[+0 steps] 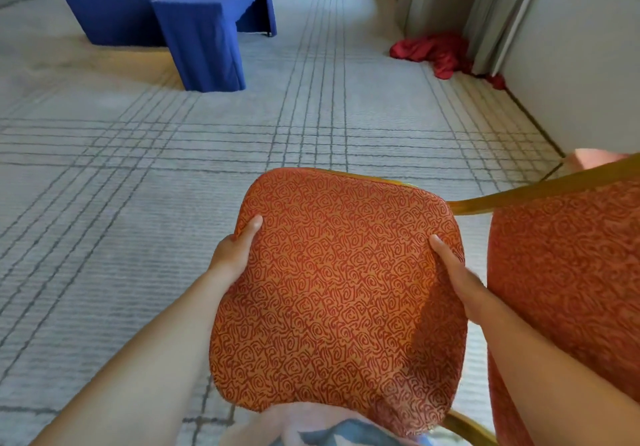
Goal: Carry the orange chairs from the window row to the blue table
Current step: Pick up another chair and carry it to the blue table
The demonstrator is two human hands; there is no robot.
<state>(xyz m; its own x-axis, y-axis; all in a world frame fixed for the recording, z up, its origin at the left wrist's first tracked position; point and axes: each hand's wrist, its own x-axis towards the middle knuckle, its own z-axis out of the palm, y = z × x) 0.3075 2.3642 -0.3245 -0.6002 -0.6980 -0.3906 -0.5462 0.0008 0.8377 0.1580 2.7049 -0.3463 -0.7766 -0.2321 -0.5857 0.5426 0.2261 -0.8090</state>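
Orange chair (339, 289) held above the carpet (138, 168), well apart from the blue table (207, 12) at far left. Left hand (232, 255) and right hand (460, 283) grip opposite seat edges, fingers wrapped round, thumbs on top.

orange swirl-patterned chair (339, 293), blue table (204, 19)
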